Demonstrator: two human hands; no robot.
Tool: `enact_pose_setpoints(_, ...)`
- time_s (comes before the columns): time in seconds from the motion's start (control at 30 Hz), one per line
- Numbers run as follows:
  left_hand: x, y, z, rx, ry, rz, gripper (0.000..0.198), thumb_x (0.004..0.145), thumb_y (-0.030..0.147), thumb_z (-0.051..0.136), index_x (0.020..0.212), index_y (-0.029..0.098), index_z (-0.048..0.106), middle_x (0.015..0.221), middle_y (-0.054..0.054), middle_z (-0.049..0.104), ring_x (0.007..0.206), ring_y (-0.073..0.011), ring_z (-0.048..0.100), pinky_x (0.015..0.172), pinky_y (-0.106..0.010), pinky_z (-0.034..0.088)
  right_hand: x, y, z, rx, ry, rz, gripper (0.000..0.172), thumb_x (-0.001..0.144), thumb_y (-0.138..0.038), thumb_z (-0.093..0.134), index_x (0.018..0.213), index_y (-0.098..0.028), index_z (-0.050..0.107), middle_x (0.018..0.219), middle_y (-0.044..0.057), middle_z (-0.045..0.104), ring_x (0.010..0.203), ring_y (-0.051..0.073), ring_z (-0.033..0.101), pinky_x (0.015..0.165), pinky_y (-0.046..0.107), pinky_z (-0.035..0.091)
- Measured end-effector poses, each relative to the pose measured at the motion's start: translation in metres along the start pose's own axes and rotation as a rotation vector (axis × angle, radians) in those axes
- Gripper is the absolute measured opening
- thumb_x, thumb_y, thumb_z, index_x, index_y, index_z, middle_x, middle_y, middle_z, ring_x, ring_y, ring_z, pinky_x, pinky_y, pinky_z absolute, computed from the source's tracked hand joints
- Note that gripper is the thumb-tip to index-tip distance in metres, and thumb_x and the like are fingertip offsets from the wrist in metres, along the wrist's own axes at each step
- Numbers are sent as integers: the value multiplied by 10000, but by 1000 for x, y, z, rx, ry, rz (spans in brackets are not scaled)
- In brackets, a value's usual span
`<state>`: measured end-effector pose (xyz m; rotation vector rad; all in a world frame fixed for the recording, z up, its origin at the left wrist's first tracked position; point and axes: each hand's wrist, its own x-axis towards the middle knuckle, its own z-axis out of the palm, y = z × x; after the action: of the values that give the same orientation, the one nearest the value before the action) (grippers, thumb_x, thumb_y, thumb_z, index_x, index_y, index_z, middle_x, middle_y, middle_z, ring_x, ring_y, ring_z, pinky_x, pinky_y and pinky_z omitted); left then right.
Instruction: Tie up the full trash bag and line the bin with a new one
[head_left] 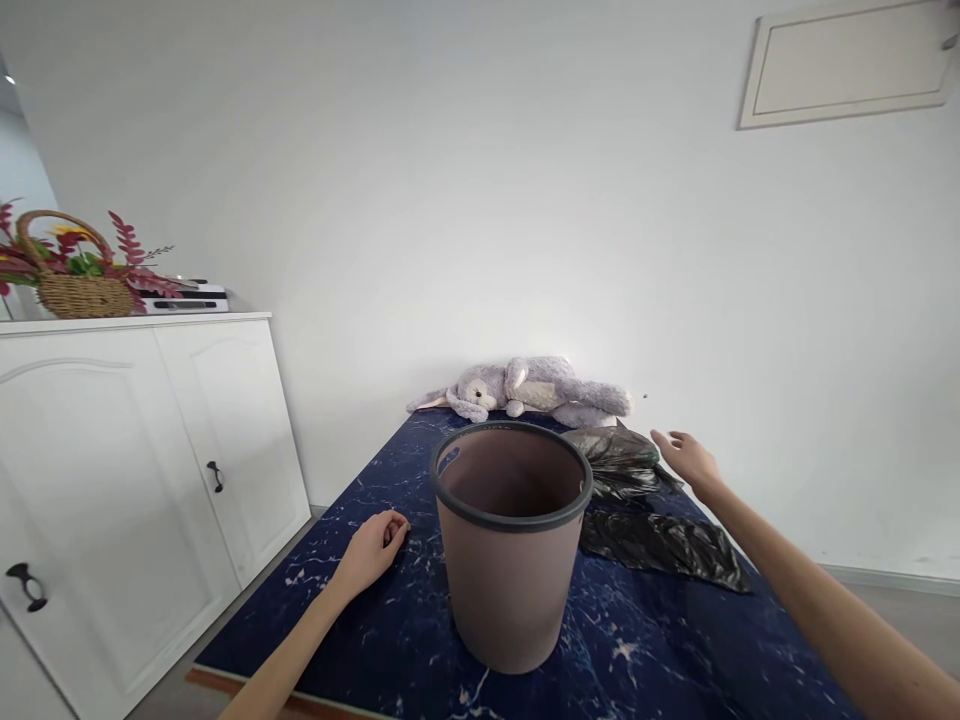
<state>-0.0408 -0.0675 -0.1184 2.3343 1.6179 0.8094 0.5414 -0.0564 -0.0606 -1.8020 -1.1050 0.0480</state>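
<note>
A brown trash can (506,590) with a dark grey rim stands upright on the blue marbled table, and I can see inside its upper part. My left hand (373,550) rests on the table to the left of the can, fingers loosely curled with nothing visible in them. Beyond the can on the right, my right hand (686,460) is held out with its fingers apart, beside a bunched black plastic bag (619,460). Nearer to me lies a flattened, folded black plastic bag (667,545). The can partly covers both bags.
A grey plush rabbit (540,388) lies along the table's far end by the wall. The table (360,640) has its left edge beside a white cabinet (135,460). On the cabinet sits a wicker basket (86,295) of artificial flowers.
</note>
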Motion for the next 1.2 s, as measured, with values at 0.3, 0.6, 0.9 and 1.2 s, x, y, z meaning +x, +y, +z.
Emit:
enact_pose_setpoints(0.3, 0, -2, 1, 8, -11, 16, 484, 1013, 612, 420, 1019, 224, 710, 851, -72, 702, 812, -281, 657, 733, -364, 476, -96, -84, 1, 315, -153, -213, 649, 1044, -582, 531, 1521, -143, 519, 1500, 225, 611, 1370, 363, 611, 1138, 533, 508)
enact_pose_setpoints(0.6, 0, -2, 3, 13, -8, 24, 474, 1023, 594, 418, 1026, 223, 712, 836, -65, 699, 793, -274, 650, 729, -358, 461, -250, -129, -63, 454, -112, -593, 845, 986, -522, 686, 1694, -405, 240, 1793, 41, 186, 1632, 408, 221, 1260, 678, 335)
enact_pose_setpoints(0.9, -2, 1, 0, 12, -5, 24, 460, 1018, 585, 422, 1013, 222, 704, 855, -70, 699, 806, -278, 650, 737, -363, 452, -310, -58, 28, 340, -464, -26, 1156, 893, -688, 723, 1731, -361, -2, 1790, 135, 178, 1540, 504, 388, 1101, 695, 513)
enact_pose_setpoints(1.2, -16, 27, 2, -28, -32, 46, 424, 1021, 579, 474, 1011, 223, 704, 801, -54, 632, 791, -280, 609, 743, -373, 438, -312, -58, 40, 365, -440, 130, 1030, 826, -868, 610, 1658, -322, 344, 1712, 97, 394, 1488, 499, 464, 1031, 633, 563)
